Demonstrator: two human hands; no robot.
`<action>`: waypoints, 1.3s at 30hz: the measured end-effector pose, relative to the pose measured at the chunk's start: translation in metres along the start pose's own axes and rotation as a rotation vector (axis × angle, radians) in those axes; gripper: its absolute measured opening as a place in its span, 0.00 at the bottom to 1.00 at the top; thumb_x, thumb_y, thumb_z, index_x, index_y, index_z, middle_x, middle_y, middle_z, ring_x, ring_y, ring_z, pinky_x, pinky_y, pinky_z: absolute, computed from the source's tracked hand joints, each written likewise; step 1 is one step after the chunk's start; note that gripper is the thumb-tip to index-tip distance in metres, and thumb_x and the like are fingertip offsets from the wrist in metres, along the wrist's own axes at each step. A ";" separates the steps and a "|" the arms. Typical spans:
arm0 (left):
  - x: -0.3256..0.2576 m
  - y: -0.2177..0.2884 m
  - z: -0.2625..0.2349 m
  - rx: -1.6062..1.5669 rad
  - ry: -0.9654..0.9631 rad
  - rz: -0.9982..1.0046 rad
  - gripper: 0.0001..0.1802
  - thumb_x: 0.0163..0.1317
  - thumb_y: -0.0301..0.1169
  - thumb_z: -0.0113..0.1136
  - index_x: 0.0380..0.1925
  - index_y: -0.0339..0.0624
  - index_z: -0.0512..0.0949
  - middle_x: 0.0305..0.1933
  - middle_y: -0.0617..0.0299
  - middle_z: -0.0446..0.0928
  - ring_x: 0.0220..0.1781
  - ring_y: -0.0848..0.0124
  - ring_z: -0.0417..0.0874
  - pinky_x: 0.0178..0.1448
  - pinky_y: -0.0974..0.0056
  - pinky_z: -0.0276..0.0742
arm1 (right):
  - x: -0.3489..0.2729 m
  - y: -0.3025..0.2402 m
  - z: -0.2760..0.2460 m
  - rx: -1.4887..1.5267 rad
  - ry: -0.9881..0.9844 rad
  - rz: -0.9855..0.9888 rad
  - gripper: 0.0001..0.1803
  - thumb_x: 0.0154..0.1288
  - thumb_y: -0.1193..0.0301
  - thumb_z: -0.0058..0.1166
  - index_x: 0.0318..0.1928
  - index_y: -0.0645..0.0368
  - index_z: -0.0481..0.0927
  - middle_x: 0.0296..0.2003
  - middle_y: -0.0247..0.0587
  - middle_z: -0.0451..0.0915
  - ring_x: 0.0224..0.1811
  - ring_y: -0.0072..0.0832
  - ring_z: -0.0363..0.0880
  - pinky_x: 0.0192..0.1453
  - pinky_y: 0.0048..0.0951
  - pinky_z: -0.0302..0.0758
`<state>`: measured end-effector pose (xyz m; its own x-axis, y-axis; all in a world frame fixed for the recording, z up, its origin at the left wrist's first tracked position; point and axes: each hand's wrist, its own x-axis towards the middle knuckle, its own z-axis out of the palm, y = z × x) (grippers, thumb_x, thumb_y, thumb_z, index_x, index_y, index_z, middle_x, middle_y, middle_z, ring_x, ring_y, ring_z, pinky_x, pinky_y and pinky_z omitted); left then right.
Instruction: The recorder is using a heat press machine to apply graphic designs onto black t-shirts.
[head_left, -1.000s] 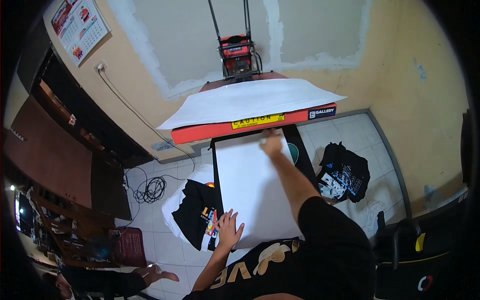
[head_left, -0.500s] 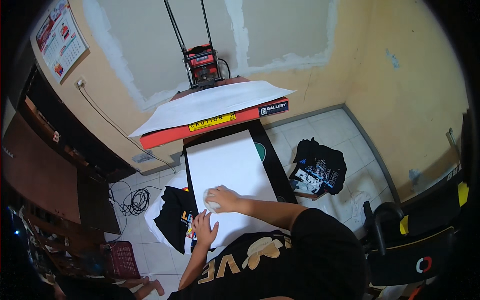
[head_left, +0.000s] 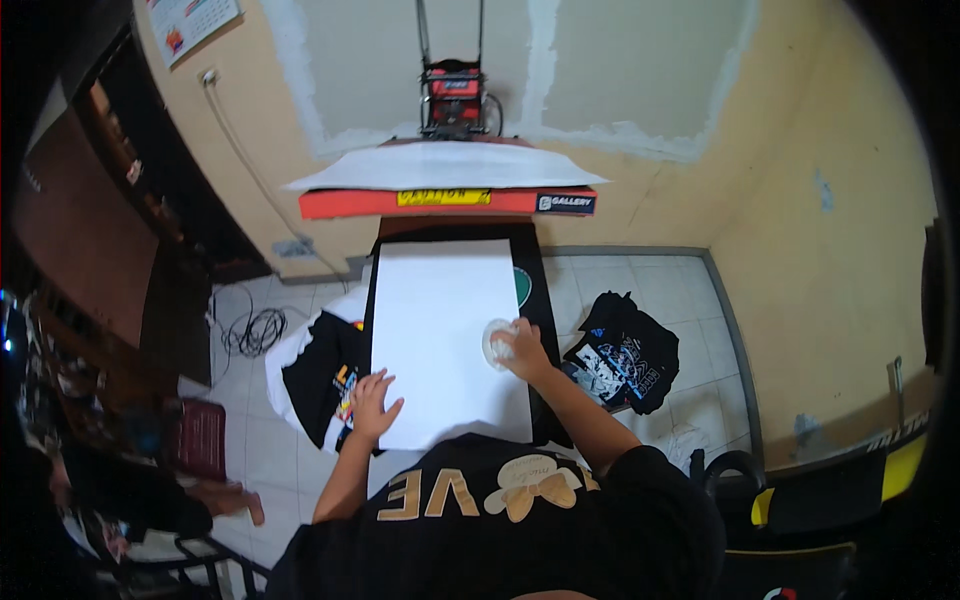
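Note:
A large white sheet [head_left: 440, 330] lies over a dark garment on the lower plate [head_left: 532, 262] of a heat press. My left hand [head_left: 373, 402] rests flat, fingers spread, on the sheet's near left corner. My right hand [head_left: 518, 345] presses a crumpled whitish cloth or wad [head_left: 495, 343] onto the sheet near its right edge. The raised red upper plate [head_left: 448, 200], covered with white sheeting, stands open behind.
A black printed shirt [head_left: 620, 355] lies on the tiled floor to the right. A stack of black and white garments [head_left: 310, 375] sits left of the press. Cables [head_left: 252, 330] coil on the floor at left. A dark chair [head_left: 790, 500] stands at lower right.
My right hand has drawn back from the far end of the sheet to its near right side. The left hand stays at the near left corner. The head view has shifted.

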<state>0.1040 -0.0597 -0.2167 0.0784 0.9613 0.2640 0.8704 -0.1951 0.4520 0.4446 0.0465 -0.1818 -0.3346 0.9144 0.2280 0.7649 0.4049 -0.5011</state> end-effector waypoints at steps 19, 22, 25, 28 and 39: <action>-0.005 -0.003 -0.001 -0.237 0.121 -0.078 0.24 0.50 0.33 0.61 0.50 0.43 0.75 0.61 0.54 0.71 0.66 0.55 0.66 0.69 0.50 0.55 | -0.022 0.005 -0.044 0.533 -0.722 -0.311 0.23 0.37 0.85 0.63 0.38 0.50 0.82 0.47 0.40 0.77 0.54 0.37 0.73 0.59 0.35 0.69; -0.004 -0.004 0.002 -0.304 0.165 -0.112 0.24 0.49 0.30 0.62 0.50 0.42 0.75 0.60 0.52 0.71 0.65 0.52 0.67 0.70 0.50 0.55 | -0.008 -0.003 -0.042 0.445 -0.780 -0.303 0.24 0.35 0.86 0.62 0.37 0.50 0.82 0.46 0.40 0.77 0.53 0.39 0.74 0.58 0.34 0.69; -0.001 -0.005 0.002 -0.326 0.160 -0.099 0.23 0.49 0.28 0.60 0.49 0.41 0.76 0.60 0.51 0.72 0.65 0.51 0.67 0.71 0.50 0.55 | 0.009 -0.026 0.003 0.469 -0.779 -0.428 0.21 0.37 0.82 0.62 0.36 0.47 0.80 0.46 0.37 0.76 0.53 0.38 0.73 0.59 0.36 0.69; -0.001 -0.010 0.003 -0.322 0.163 -0.056 0.21 0.52 0.25 0.56 0.49 0.40 0.76 0.59 0.51 0.72 0.65 0.51 0.66 0.70 0.51 0.55 | 0.016 -0.092 0.031 0.269 -0.731 -0.622 0.24 0.39 0.83 0.59 0.38 0.43 0.79 0.49 0.29 0.74 0.54 0.37 0.71 0.60 0.36 0.67; 0.003 -0.018 0.007 -0.241 0.188 -0.034 0.20 0.52 0.17 0.45 0.46 0.38 0.77 0.56 0.50 0.74 0.62 0.51 0.69 0.68 0.54 0.60 | -0.012 -0.060 0.016 0.417 -0.720 -0.563 0.19 0.42 0.79 0.63 0.38 0.45 0.80 0.52 0.34 0.74 0.57 0.37 0.69 0.63 0.38 0.62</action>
<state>0.0924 -0.0522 -0.2301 -0.0598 0.9196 0.3884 0.7290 -0.2255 0.6463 0.3939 0.0108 -0.1672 -0.9470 0.3197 0.0311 0.1855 0.6234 -0.7595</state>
